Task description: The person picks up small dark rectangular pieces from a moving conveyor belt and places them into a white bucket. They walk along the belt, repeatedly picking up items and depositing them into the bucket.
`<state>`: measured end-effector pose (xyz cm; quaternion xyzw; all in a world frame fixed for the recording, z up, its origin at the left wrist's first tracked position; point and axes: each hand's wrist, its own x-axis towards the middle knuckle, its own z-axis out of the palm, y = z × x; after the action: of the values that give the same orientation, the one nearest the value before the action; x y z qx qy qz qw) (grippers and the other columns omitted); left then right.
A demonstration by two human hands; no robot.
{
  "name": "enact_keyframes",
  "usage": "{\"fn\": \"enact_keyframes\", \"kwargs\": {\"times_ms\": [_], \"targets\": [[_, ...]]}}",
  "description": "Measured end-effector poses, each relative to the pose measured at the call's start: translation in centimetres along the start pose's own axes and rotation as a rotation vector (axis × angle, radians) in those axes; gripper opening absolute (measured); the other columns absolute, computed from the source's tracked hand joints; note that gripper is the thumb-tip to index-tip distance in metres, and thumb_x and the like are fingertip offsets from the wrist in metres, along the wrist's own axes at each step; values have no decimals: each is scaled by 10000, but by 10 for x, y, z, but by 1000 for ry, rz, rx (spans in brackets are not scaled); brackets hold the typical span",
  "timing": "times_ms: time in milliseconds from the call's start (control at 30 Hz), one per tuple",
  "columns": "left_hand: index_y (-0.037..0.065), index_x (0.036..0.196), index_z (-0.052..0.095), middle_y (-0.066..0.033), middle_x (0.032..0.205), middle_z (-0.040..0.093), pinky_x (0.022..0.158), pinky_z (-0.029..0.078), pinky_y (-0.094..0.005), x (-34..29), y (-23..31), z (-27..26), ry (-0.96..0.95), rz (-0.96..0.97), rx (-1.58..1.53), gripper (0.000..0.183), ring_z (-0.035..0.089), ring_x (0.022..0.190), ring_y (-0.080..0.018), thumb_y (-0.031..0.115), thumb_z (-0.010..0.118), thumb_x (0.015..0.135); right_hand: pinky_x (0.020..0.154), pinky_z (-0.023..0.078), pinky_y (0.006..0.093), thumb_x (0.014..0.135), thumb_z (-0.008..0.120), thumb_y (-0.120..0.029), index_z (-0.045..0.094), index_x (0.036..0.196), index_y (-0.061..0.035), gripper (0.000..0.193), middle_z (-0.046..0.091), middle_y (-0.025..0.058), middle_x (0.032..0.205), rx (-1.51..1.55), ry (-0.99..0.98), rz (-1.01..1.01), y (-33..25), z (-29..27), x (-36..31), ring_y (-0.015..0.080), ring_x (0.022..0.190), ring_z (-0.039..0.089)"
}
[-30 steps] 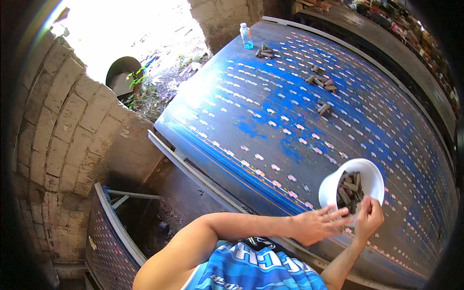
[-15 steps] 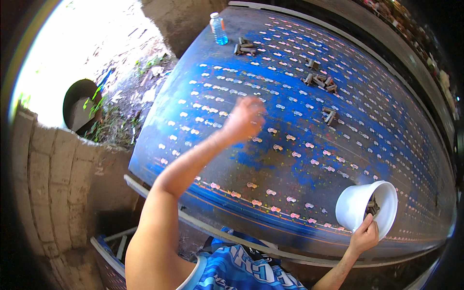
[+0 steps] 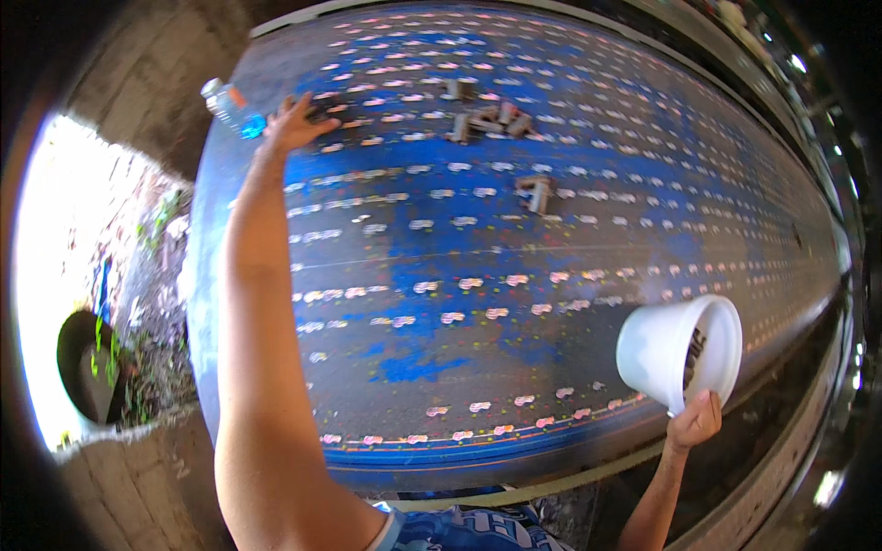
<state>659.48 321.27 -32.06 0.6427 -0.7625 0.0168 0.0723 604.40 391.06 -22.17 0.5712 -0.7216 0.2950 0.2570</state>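
My left hand (image 3: 299,125) reaches far across the printed table top (image 3: 413,253), fingers spread, over a small dark pile that it mostly hides. Close to that hand, on its left, stands a clear bottle (image 3: 232,107) of blue liquid with a white cap. My right hand (image 3: 695,420) grips the rim of a tilted white plastic bucket (image 3: 650,354). Inside the bucket lie a few dark short pieces (image 3: 694,360). Similar short grey-brown tube-like pieces (image 3: 487,119) form a heap toward the far middle, and a smaller cluster (image 3: 535,195) sits nearer.
Rows of small pink-and-white printed motifs cover the blue and dark surface. A raised rail (image 3: 322,11) runs along its far edge. Beyond the left side are a concrete wall (image 3: 152,92), rubble with plants, and a round dark opening (image 3: 87,367).
My left hand has stretched farther away to the pile beside the bottle, its fingers now spread. The view has shifted; my right hand still holds the bucket.
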Motion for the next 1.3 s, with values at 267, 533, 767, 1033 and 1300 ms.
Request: {"fn": "enact_keyframes", "kwargs": {"times_ms": [267, 533, 767, 1033, 1300], "targets": [[163, 1149, 735, -71, 1351, 664, 1063, 473, -554, -28, 68, 1, 262, -145, 1, 385, 584, 1283, -417, 500, 608, 1012, 534, 288, 488, 1062, 524, -63, 466, 645, 44, 435, 435, 175, 610, -58, -39, 114, -21, -5, 5, 374, 556, 441], [89, 979, 729, -120, 1102, 697, 882, 480, -506, -57, 109, 8, 682, 219, -293, 288, 650, 961, -353, 373, 689, 1003, 504, 287, 476, 1002, 598, -6, 497, 625, 14, 391, 458, 162, 601, -14, -6, 44, -25, -7, 8, 350, 521, 446], [66, 936, 738, -123, 1089, 686, 943, 495, -501, -113, 198, 1, 344, 312, -296, 450, 666, 1022, -368, 509, 691, 999, 503, 356, 455, 971, 673, -73, 552, 621, -15, 375, 513, 142, 601, 25, 19, 92, -29, -8, 23, 338, 522, 496], [111, 1257, 767, -166, 1503, 540, 1201, 361, -592, -102, 183, -10, -134, 146, -123, 744, 454, 1437, -441, 689, 816, 790, 489, 354, 442, 979, 688, -118, 545, 619, -31, 397, 504, 113, 595, 17, 79, 71, -27, -8, 18, 304, 511, 500], [243, 1501, 566, -119, 1560, 494, 1086, 459, -677, -167, 179, -29, -201, 190, -34, 785, 470, 1400, -516, 674, 748, 871, 486, 348, 430, 988, 680, -91, 568, 639, -13, 375, 514, 107, 596, 24, 44, 57, -26, -12, 16, 299, 518, 496]]}}
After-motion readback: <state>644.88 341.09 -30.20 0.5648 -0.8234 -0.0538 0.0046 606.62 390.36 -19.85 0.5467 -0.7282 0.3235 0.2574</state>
